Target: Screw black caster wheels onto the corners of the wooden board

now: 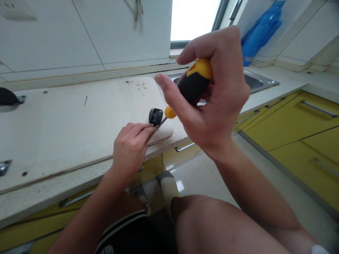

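My right hand point(224, 88) is wrapped round the yellow and black handle of a screwdriver point(194, 86). Its shaft slants down to the left, with the tip at the base of a black caster wheel point(155, 116). That caster stands near the right front corner of a white board point(87, 123). Low beside the caster, my left hand point(131, 141) has its fingers pressed together by the screwdriver tip. Whatever those fingertips pinch is hidden.
The board lies on a speckled countertop point(60, 188) above yellow cabinets. Another caster point(9, 97) and a metal plate point(4, 167) sit at its left end. Behind my right hand is a sink point(251, 81); a blue thermos-like jug point(261, 33) stands farther back. My legs are below.
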A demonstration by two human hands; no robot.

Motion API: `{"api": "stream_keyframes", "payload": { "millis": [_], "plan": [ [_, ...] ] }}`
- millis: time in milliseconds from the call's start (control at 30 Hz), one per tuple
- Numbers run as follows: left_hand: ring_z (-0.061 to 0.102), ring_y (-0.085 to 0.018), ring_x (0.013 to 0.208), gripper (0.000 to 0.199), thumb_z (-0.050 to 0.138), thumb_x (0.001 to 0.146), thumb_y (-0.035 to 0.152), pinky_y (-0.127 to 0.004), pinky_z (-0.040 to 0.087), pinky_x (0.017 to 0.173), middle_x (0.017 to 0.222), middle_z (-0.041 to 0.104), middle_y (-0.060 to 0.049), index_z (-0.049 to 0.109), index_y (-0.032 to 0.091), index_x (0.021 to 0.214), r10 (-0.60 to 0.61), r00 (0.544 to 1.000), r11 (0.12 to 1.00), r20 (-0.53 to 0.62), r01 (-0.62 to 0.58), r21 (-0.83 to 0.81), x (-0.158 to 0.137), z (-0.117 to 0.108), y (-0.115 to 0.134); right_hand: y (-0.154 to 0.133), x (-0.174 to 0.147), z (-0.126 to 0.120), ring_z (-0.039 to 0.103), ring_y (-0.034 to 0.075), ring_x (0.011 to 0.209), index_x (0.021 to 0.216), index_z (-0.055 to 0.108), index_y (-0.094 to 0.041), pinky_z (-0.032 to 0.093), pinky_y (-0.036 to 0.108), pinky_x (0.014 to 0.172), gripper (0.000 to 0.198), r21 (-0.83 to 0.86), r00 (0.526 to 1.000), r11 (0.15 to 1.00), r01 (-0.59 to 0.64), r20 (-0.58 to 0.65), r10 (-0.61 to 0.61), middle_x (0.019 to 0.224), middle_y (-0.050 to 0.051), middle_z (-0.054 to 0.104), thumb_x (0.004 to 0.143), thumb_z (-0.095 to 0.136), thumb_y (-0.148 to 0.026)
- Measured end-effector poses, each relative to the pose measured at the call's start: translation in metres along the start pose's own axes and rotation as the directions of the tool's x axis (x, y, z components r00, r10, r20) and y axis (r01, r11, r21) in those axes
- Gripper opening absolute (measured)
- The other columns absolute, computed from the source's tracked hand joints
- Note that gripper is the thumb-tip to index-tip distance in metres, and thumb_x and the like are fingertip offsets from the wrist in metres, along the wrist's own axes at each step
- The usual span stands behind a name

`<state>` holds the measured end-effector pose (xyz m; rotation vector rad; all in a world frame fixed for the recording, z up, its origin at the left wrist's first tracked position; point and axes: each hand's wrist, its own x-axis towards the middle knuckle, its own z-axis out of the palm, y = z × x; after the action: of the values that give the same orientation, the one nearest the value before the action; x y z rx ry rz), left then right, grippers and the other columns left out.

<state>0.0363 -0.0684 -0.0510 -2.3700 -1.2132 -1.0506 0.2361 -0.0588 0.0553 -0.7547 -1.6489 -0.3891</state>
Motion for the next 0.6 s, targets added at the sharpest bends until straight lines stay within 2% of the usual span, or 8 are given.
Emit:
{"api": "stream_keyframes", "payload": {
  "millis": [100,333,600],
  "plan": [
    [0.07,-0.03,0.099,0.021,0.066,0.107,0.013,-0.047,0.057,0.085,0.115,0.083,-0.008,0.081,0.014,0.121,0.046,0.999,0.998,0.011,-0.046,0.035,-0.003,-0.001,0.001,0.001,0.0,0.0,0.06,0.008,0.084,0.112,0.068,-0.01,0.059,0.024,0.084,0.029,0.061,1.0,0.998,0.022,-0.014,-0.021,0.11,0.006,0.065,0.11,0.067,-0.039],
    [0.068,-0.03,0.101,0.022,0.073,0.105,0.017,-0.047,0.052,0.08,0.12,0.084,-0.005,0.081,0.017,0.126,0.066,0.998,0.995,0.003,-0.066,0.07,-0.01,-0.005,0.0,-0.002,0.006,-0.008,0.068,0.011,0.084,0.108,0.068,-0.012,0.059,0.029,0.081,0.028,0.056,1.0,0.998,0.006,0.023,-0.007,0.108,0.005,0.065,0.102,0.08,-0.037],
    [0.071,-0.03,0.107,0.027,0.073,0.105,0.017,-0.046,0.051,0.085,0.127,0.083,-0.008,0.079,0.014,0.131,0.123,0.992,0.988,-0.002,-0.122,0.098,-0.016,-0.007,-0.002,-0.005,0.006,-0.005,0.069,0.01,0.086,0.111,0.066,-0.013,0.059,0.027,0.083,0.027,0.087,1.0,0.996,0.028,0.007,-0.029,0.109,0.005,0.065,0.108,0.072,-0.039]
  ]
}}
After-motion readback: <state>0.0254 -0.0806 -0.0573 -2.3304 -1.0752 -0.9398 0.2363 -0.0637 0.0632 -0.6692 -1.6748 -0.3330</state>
